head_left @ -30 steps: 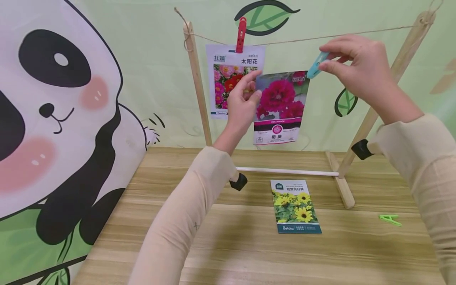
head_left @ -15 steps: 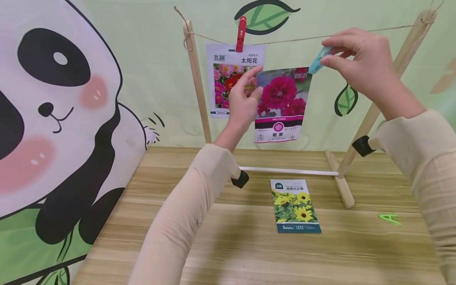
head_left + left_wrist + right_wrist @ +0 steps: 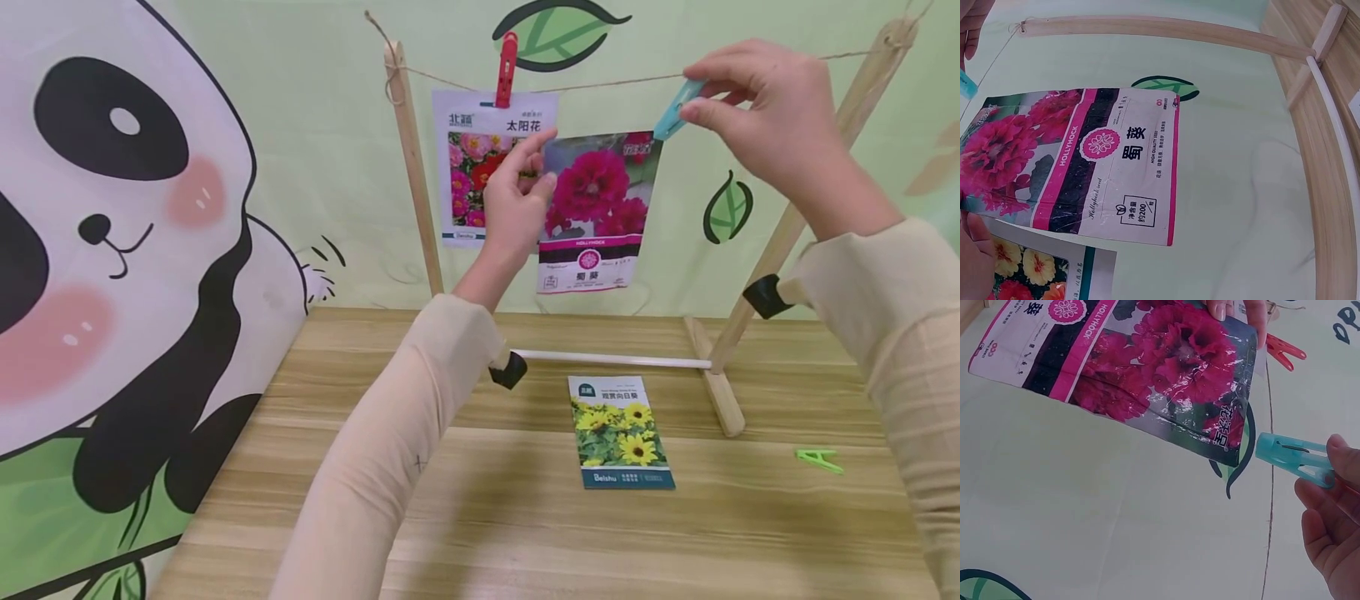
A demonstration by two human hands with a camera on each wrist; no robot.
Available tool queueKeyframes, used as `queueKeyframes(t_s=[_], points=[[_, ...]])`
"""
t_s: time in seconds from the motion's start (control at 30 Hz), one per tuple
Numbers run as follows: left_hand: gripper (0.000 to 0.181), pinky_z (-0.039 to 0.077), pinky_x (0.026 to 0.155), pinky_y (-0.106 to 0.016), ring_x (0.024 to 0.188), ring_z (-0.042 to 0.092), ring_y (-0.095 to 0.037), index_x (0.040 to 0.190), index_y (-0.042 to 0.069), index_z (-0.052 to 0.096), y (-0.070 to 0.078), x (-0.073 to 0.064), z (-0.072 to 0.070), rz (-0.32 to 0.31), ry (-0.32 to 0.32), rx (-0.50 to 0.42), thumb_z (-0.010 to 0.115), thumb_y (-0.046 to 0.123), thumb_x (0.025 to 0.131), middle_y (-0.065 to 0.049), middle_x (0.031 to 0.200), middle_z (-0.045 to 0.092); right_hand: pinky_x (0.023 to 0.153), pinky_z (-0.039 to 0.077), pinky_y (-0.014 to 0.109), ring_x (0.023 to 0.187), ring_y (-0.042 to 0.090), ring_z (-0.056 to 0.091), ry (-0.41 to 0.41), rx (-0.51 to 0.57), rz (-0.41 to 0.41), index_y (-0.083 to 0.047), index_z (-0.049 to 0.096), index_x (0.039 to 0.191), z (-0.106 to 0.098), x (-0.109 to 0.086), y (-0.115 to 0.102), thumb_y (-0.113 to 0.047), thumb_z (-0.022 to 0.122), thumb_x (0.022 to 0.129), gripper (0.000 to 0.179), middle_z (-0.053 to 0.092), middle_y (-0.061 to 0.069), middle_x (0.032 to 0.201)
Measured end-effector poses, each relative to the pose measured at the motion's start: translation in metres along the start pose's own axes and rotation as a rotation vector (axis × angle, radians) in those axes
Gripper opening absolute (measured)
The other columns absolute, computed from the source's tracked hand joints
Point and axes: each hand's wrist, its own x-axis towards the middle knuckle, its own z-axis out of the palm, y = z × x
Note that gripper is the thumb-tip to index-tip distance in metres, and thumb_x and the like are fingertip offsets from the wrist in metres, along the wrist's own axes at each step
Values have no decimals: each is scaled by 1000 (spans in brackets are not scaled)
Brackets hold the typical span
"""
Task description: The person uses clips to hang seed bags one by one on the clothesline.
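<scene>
My left hand pinches the left edge of a hollyhock seed packet with dark pink flowers, held up just below a twine line. In my right hand a light blue clothespin is pinched between thumb and fingers. Its tip overlaps the packet's upper right corner in the head view; in the right wrist view the clothespin stands slightly apart from that corner. To the left, a red clothespin fastens a second flower seed packet to the line, partly hidden behind my left hand.
A sunflower seed packet lies on the wooden table, with a light green clothespin to its right. Wooden posts hold the line at both ends, joined low down by a white rod. A panda-print backdrop stands behind.
Both hands have risen slightly and moved a little right, bringing the hollyhock packet and the blue clothespin closer to the twine. The other packets have stayed in place.
</scene>
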Motion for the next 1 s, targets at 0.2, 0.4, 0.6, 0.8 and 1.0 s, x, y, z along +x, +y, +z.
queueKeyframes(t_s=[0.2,0.4,0.6,0.8,1.0], points=[[39,39,60,-14,67,44,-13,121,11,53,3,2,2,-18,5,-24,48,-5,86,-3,90,46,69,37,4,76,-15,44,12,2,-1,-6,60,113,-1,3,-1,-25,59,83,35,59,7,113],[40,38,59,-13,67,43,-12,122,9,52,5,3,4,-15,11,-44,47,-6,86,-2,89,46,72,39,5,77,-15,45,6,4,-5,-7,60,113,-1,4,-2,-25,58,84,35,59,7,113],[40,36,57,-13,67,40,-9,121,9,53,6,5,6,0,20,-43,47,-7,85,-1,88,45,72,39,4,76,-18,42,7,-25,-32,-6,60,114,0,6,-6,-24,58,84,34,59,9,113],[40,36,56,-12,67,41,-9,121,10,53,8,6,8,-16,29,-40,48,-7,85,-1,89,45,72,38,4,74,-19,40,10,-40,-39,-6,61,113,0,9,-8,-21,58,84,33,59,11,114],[39,37,57,-12,69,43,-10,121,12,53,10,6,9,-26,29,-28,48,-5,86,-2,91,47,73,38,4,75,-18,39,9,-52,-47,-4,61,112,0,12,-10,-20,58,84,32,59,12,114]])
